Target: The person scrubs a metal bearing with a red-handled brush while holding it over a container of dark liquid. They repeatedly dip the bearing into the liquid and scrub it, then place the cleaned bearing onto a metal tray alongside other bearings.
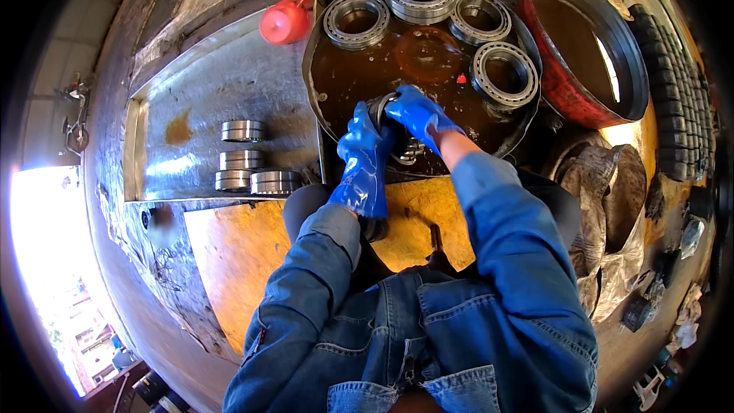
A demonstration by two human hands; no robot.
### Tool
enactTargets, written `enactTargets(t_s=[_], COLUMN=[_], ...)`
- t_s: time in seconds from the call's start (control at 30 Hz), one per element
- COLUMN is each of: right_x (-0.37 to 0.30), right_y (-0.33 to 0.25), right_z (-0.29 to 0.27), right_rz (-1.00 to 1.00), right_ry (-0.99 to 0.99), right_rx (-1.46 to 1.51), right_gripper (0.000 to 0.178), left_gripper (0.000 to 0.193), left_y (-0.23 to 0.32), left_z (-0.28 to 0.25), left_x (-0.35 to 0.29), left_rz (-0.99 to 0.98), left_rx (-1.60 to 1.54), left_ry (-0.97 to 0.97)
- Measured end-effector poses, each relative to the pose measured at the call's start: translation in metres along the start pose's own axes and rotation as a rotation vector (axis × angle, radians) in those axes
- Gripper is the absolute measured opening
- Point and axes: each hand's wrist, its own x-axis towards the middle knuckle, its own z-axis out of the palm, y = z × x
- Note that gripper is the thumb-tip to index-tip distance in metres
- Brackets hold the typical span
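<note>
Left hand [361, 136], right hand [417, 112]: fingers of both clamped on a bearing [377, 112] over brown liquid [352, 80] in the tub [308, 84].

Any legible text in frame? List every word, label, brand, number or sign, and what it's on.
None legible.
Held bearing: no marking readable.
Bearings in the metal tray: no marking readable.
Small dark red tag on the denim jacket: too small to read.

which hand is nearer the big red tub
Right. The right hand is left of the red tub; the left hand is farther left.
</note>
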Motion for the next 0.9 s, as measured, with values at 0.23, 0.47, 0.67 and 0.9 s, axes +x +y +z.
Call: enactTargets(t_s=[0.23, 0.47, 0.67, 0.9], right_x=[-0.059, -0.121, -0.082, -0.034], right_y=[-0.004, -0.025, 0.037, 0.040], right_z=[0.034, -0.021, -0.073, -0.075], right_rz=[-0.039, 0.246, 0.195, 0.365], right_ry=[0.260, -0.005, 0.391, 0.257], right_rx=[0.024, -0.179, -0.377, -0.316], right_gripper=[0.062, 0.072, 0.063, 0.053], left_gripper=[0.080, 0.075, 0.072, 0.069], left_y=[-0.028, -0.023, -0.012, -0.021], left_z=[0.019, 0.007, 0.011, 0.017], left_x=[0.007, -0.005, -0.005, -0.004], left_rz=[0.053, -0.002, 0.071, 0.103], left_rx=[-0.020, -0.050, -0.088, -0.070], left_ry=[0.104, 0.142, 0.195, 0.258])
